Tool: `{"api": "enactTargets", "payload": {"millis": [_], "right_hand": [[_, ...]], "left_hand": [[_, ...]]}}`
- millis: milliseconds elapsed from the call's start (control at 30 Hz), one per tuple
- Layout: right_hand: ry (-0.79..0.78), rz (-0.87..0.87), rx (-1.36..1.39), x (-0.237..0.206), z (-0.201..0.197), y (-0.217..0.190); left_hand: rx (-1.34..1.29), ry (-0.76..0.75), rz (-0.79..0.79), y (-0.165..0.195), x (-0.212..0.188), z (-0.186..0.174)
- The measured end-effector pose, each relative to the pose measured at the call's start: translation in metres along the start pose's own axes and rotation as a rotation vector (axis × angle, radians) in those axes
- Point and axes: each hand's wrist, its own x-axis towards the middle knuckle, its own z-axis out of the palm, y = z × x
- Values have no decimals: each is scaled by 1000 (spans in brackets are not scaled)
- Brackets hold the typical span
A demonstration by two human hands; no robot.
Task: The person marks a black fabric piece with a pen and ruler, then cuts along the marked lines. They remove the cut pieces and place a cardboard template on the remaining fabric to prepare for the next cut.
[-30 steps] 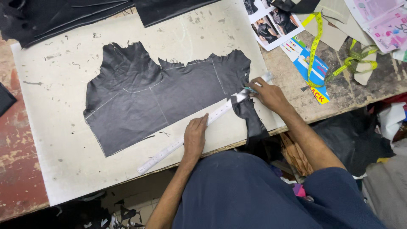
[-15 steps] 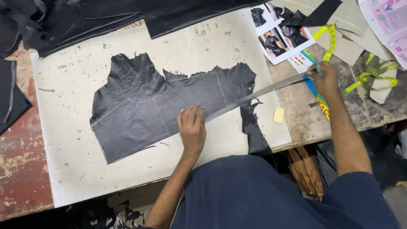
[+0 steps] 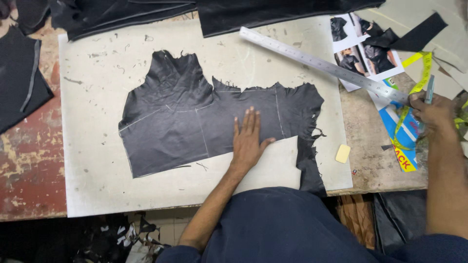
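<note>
Your left hand (image 3: 249, 141) lies flat and open, fingers together and pointing away from you, pressed on the lower edge of a dark leather piece (image 3: 195, 114) that sits spread on a pale cutting board (image 3: 87, 146) — the palm half on the leather, half on the bare board below it. The leather carries thin chalk lines across its middle and down its right part, and its right edge is ragged, with a narrow strip trailing down toward the table's front edge. Your right hand (image 3: 431, 113), well apart from the leather over the wooden table (image 3: 370, 160) at right, is closed around the near end of a long metal ruler (image 3: 321, 63), which runs up and to the left from your grip, its far end over the top of the board; the same hand also holds a slim bluish tool (image 3: 429, 90) upright between its fingers. A yellow measuring tape (image 3: 414, 78) loops beneath that hand, over printed sheets with clothing photos (image 3: 358, 53). A small pale yellow block of chalk (image 3: 342, 153) rests on the board's right edge, between the leather's strip and your right arm. More dark material (image 3: 273, 9) is heaped along the far side — and 1 folded piece (image 3: 22, 83) lies at far left.
</note>
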Motion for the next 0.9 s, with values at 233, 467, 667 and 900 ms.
{"api": "enactTargets", "payload": {"millis": [233,467,667,900], "right_hand": [[-206,153,-312,2,12,15],[-236,166,-387,18,11,28],[-337,240,-400,43,20,33],[-321,286,-486,55,35,28]], "left_hand": [[18,-251,404,-66,13,-35],[81,-39,125,-175,36,-91],[225,392,-118,-153,35,-59],[75,316,-102,-74,19,8]]}}
